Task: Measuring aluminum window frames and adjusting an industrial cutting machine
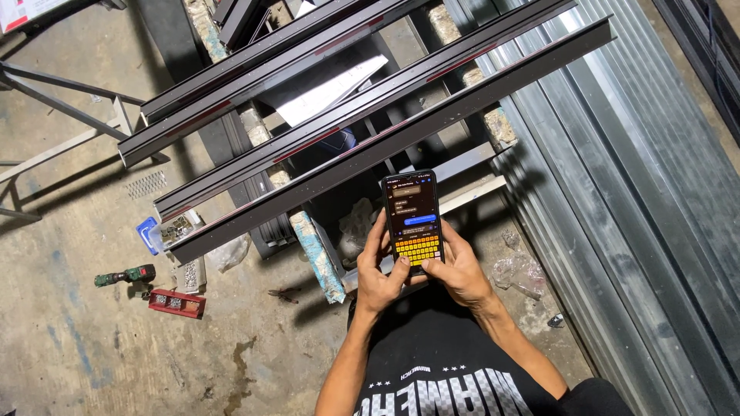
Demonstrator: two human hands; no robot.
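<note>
A black smartphone (412, 206) with a lit chat screen and a yellow on-screen keyboard is held upright in front of me. My left hand (378, 273) grips its left edge and lower end, thumb on the keyboard. My right hand (461, 271) holds the right edge, thumb also at the keyboard. Both hands are over my black printed shirt (439, 370).
Several long dark metal profiles (370, 100) lie across supports ahead. Corrugated metal sheets (632, 200) run along the right. On the concrete floor at left are a green cordless drill (126, 275), a red box of screws (177, 303), a blue box (148, 233) and pliers (284, 293).
</note>
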